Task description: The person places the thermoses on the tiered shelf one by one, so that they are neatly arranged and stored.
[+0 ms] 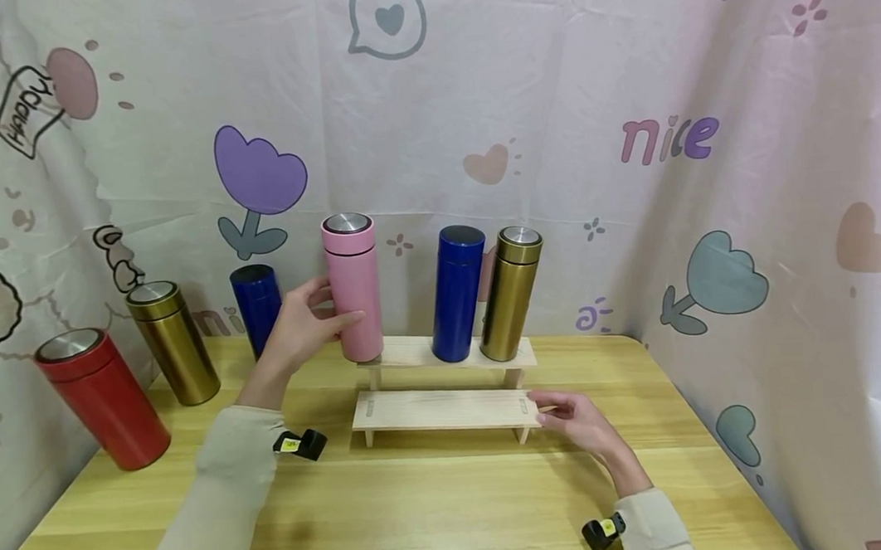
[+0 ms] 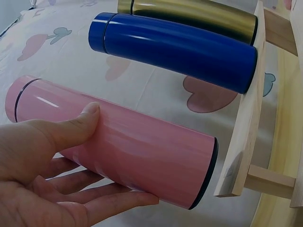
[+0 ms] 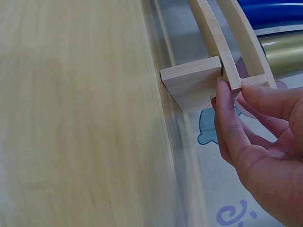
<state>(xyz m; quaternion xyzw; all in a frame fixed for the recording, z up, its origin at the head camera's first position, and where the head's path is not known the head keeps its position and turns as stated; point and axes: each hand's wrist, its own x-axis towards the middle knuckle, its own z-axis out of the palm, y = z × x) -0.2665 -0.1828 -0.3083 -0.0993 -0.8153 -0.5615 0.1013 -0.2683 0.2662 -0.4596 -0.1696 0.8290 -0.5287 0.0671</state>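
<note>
So we've got a big pale curtain [image 1: 549,70] with doodles on it, flowers and hearts mostly, hanging behind a wood-look table [image 1: 423,508]. On that sits a two-tier wooden rack [image 1: 447,409]. We spot a chunky red bottle [image 1: 106,400] at the table's left edge, the fattest of the lot. The pink bottle [image 1: 355,284] is upright over the left end of the top tier, and from the left wrist view we can see a small gap under its base. A blue bottle [image 1: 458,299] and a gold bottle [image 1: 512,296] stand close together on that tier's right half. Our left hand [image 1: 299,325] has the pink one, thumb across the front, fingers round the far side, spread about as wide as the bottle. Our right hand [image 1: 579,421] pinches the lower tier's right end, thumb and fingertips nearly closed on the thin board. Smallest bits: two black wrist gadgets [image 1: 311,445], one per wrist.
</note>
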